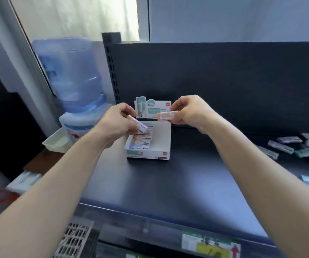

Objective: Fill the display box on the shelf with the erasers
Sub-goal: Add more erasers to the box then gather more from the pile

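Note:
A white display box (161, 144) with an upright header card stands on the dark shelf (178, 183). A row of wrapped erasers (142, 139) fills its left side; the right side is bare. My left hand (116, 123) holds a wrapped eraser (140, 125) tilted over the box's left rear corner. My right hand (189, 110) pinches a second eraser (167, 115), orange and white, level above the box's back edge in front of the header card.
Several loose wrapped erasers (288, 146) lie on the shelf at the right. A water dispenser with a blue bottle (71, 75) stands left of the shelf, with a white tray (56, 141) beside it. A perforated basket (77, 241) sits below the shelf's front edge.

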Motion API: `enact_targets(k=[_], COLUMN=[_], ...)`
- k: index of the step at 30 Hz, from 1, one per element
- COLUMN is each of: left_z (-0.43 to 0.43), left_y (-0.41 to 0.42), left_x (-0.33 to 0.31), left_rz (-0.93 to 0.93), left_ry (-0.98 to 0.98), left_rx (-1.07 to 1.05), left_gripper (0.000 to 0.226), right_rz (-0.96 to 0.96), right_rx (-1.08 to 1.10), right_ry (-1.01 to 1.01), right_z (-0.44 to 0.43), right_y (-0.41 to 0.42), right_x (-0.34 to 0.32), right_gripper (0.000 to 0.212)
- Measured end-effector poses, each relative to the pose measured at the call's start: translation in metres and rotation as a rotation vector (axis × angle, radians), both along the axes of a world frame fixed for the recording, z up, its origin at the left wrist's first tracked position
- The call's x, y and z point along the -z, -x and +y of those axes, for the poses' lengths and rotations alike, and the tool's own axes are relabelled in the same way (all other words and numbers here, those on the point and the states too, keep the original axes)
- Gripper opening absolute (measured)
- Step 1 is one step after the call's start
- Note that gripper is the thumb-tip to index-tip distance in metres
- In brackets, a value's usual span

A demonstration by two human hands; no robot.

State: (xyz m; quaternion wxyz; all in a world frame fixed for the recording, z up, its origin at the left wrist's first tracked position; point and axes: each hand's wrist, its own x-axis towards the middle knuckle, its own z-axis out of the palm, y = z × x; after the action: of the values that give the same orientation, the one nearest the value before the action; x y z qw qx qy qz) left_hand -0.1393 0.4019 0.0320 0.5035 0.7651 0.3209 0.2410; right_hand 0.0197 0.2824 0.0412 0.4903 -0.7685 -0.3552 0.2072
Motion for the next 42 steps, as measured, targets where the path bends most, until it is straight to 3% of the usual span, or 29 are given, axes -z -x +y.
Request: enact_targets(k=[7,16,24,27,33,42], left_z=[0.044,0.053,0.052,0.052,0.049,0.042], left_y=[0.016,-0.005,-0.007,-0.006,-0.006,-0.012], left_x=[0.015,0.037,0.043,0.044,0.044,0.046], left_rz=[0.129,0.088,0.222,0.277,0.282,0.374], left_ry=[-0.062,-0.14,-0.326,-0.378,-0.415,-0.554], left_rx=[0.097,0.149,0.125,0.088,0.031,0.049], left_gripper=[0.02,0.027,0.031,0.029,0.03,0.034], right_rz=[0.048,0.112,-0.122,-0.191,-0.211,-0.118], right_rx=[0.089,0.071,-0.04,-0.025,-0.033,-0.019], right_ry=[0.145,0.242,0.431,0.449,0.463,0.396], right_z=[0.053,0.068,0.071,0.075,0.08,0.073], right_y=[0.024,0.021,0.017,0.018,0.014,0.007], right_x=[0.02,0.033,0.034,0.035,0.037,0.029], right_gripper=[0.024,0.022,0.017,0.029,0.025,0.027])
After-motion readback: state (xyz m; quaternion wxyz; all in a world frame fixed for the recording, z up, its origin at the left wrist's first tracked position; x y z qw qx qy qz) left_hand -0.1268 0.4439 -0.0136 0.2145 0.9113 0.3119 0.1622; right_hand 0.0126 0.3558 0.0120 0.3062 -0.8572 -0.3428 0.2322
